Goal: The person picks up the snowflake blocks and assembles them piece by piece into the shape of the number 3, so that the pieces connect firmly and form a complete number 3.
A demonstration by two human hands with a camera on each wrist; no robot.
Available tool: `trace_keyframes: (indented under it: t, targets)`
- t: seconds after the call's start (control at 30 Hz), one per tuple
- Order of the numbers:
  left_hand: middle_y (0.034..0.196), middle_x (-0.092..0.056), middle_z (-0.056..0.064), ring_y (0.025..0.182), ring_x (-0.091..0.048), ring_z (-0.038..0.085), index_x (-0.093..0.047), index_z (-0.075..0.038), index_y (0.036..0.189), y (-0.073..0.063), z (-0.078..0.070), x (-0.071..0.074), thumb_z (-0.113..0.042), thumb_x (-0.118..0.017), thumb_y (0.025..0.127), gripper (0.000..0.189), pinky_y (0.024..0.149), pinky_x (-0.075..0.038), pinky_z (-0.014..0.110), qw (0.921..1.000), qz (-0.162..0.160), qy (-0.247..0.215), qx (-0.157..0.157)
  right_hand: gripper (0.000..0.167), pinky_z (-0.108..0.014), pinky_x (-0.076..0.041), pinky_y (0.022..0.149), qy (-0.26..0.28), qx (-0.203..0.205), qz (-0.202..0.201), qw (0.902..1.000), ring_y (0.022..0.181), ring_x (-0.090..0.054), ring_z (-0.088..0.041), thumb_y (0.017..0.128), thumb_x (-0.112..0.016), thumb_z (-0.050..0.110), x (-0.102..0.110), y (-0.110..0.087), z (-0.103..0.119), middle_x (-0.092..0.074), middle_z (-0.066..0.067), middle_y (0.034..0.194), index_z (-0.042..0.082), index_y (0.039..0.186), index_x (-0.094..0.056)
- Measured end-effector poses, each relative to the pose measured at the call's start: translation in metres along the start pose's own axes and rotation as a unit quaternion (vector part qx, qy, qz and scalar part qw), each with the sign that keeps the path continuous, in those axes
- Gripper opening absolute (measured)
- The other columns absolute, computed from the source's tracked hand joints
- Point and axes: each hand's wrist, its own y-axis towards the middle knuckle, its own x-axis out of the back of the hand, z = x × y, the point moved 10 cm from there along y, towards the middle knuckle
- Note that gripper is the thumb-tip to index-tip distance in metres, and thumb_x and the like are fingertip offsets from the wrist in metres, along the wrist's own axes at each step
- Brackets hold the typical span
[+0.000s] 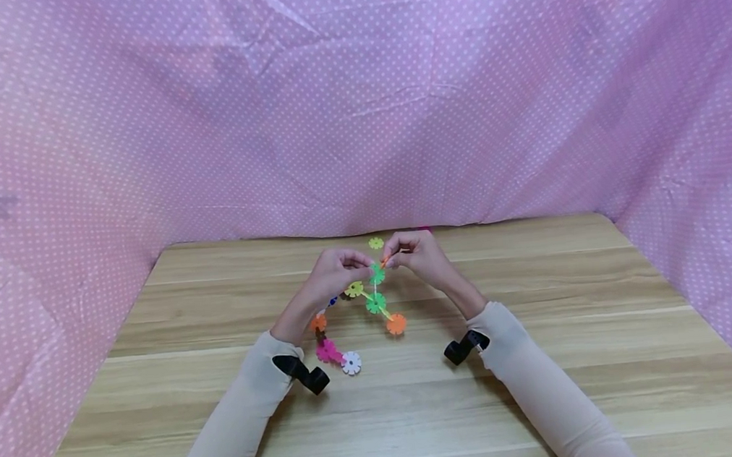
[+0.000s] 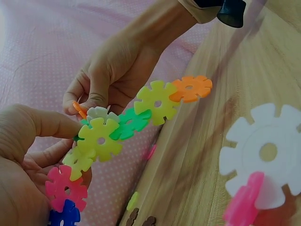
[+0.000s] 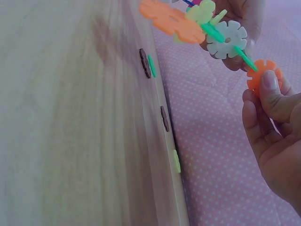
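Above the far part of the wood-grain table, a person's two hands work at a curving chain of notched, flower-shaped plastic discs. The left hand pinches a thin green notched disc of the chain between thumb and fingers, while the right hand pinches a small orange notched disc between its thumb and fingertips. The orange disc's rim meets the edge of that green one; how deeply their slots engage cannot be told. Next to the green disc sits a white notched disc, and from there a branch runs through a second green disc and a pale yellow disc to an orange end disc. The rest of the chain bends round toward the person, past a blue disc and a bright pink disc, ending in a white end disc. Near the table's far edge lies a loose yellow disc, with brown discs along that edge too. Pink cloth with white dots hangs behind, and beige sleeves cover both forearms, a black wrist camera on each.
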Motion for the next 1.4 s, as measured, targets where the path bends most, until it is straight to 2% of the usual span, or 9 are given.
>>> trace_keyframes:
  t: [0.2,0.33,0.47,0.6,0.73,0.9,1.0,1.13,1.4]
  targets:
    - [0.083,-0.069,0.002,0.078,-0.063,0.014,-0.072,0.006,0.101,-0.002,-0.005,0.001,-0.005,-0.073,0.09,0.016,0.073,-0.054,0.022,0.9996,-0.005,-0.022,-0.015,0.006,-0.022,-0.058,0.067,0.006,0.016,-0.001,0.9999,0.073,-0.065,-0.009,0.084,-0.073,-0.012,-0.002,-0.001,0.005,-0.07,-0.01,0.08,-0.01,0.082,-0.068]
    - [0.085,-0.07,0.003,0.082,-0.065,0.021,-0.073,0.003,0.102,-0.003,-0.008,0.001,-0.007,-0.073,0.091,0.015,0.073,-0.053,0.022,0.9996,0.002,-0.021,-0.019,0.007,-0.024,-0.06,0.071,0.01,0.022,0.014,0.9996,0.077,-0.066,-0.009,0.085,-0.075,-0.007,-0.001,-0.002,0.007,-0.072,-0.012,0.084,-0.009,0.084,-0.068]
    - [0.088,-0.07,0.003,0.085,-0.065,0.021,-0.074,0.0,0.103,-0.003,-0.008,0.001,-0.011,-0.074,0.092,0.016,0.075,-0.053,0.024,0.9997,0.016,-0.006,-0.015,0.007,-0.026,-0.061,0.074,0.011,0.017,0.039,0.999,0.081,-0.067,-0.011,0.086,-0.075,-0.005,-0.001,-0.003,0.007,-0.072,-0.014,0.088,0.0,0.085,-0.071]
    - [0.088,-0.07,0.003,0.088,-0.065,0.024,-0.074,-0.001,0.103,-0.003,-0.006,0.002,-0.013,-0.074,0.092,0.017,0.076,-0.054,0.025,0.9997,0.023,0.004,-0.008,0.017,-0.025,-0.06,0.074,0.002,0.007,0.056,0.9984,0.082,-0.067,-0.011,0.085,-0.074,-0.008,-0.002,-0.002,0.008,-0.072,-0.009,0.089,0.009,0.084,-0.073]
    - [0.09,-0.07,0.003,0.093,-0.065,0.027,-0.074,-0.003,0.104,-0.004,-0.004,0.002,-0.016,-0.074,0.092,0.018,0.078,-0.054,0.026,0.9996,0.029,0.006,-0.004,0.011,-0.024,-0.059,0.075,-0.009,-0.008,0.067,0.9977,0.084,-0.068,-0.012,0.086,-0.075,-0.007,-0.003,-0.002,0.008,-0.073,-0.005,0.091,0.003,0.088,-0.073]
    - [0.092,-0.07,0.003,0.09,-0.064,0.019,-0.074,-0.006,0.105,-0.005,-0.002,0.003,-0.018,-0.075,0.092,0.018,0.077,-0.053,0.026,0.9994,0.032,0.011,0.002,0.01,-0.026,-0.061,0.078,-0.024,-0.024,0.081,0.9962,0.089,-0.069,-0.014,0.087,-0.075,-0.006,-0.001,-0.002,0.01,-0.074,-0.014,0.099,-0.005,0.097,-0.073]
    - [0.094,-0.07,0.003,0.089,-0.064,0.018,-0.073,-0.007,0.106,-0.006,0.0,0.004,-0.018,-0.075,0.091,0.019,0.078,-0.054,0.027,0.9993,0.033,0.013,0.009,0.018,-0.026,-0.062,0.081,-0.035,-0.026,0.074,0.9963,0.091,-0.069,-0.016,0.087,-0.075,-0.005,0.007,0.0,0.012,-0.072,-0.021,0.104,-0.008,0.104,-0.071]
    - [0.096,-0.069,0.003,0.092,-0.063,0.019,-0.073,-0.009,0.109,-0.006,0.003,0.005,-0.018,-0.076,0.09,0.021,0.079,-0.053,0.028,0.9993,0.031,0.009,0.016,0.026,-0.023,-0.061,0.08,-0.059,-0.029,0.044,0.9968,0.089,-0.069,-0.013,0.088,-0.075,-0.004,0.029,0.005,0.013,-0.07,-0.026,0.108,-0.011,0.112,-0.068]
    - [0.099,-0.066,0.002,0.094,-0.061,0.019,-0.071,-0.012,0.114,-0.007,0.003,0.008,-0.016,-0.078,0.089,0.025,0.077,-0.052,0.028,0.9988,0.044,-0.003,0.02,0.024,-0.019,-0.058,0.07,-0.132,-0.064,0.023,0.9889,0.078,-0.066,-0.004,0.092,-0.072,-0.001,0.074,0.01,-0.003,-0.07,-0.027,0.102,-0.011,0.113,-0.067]
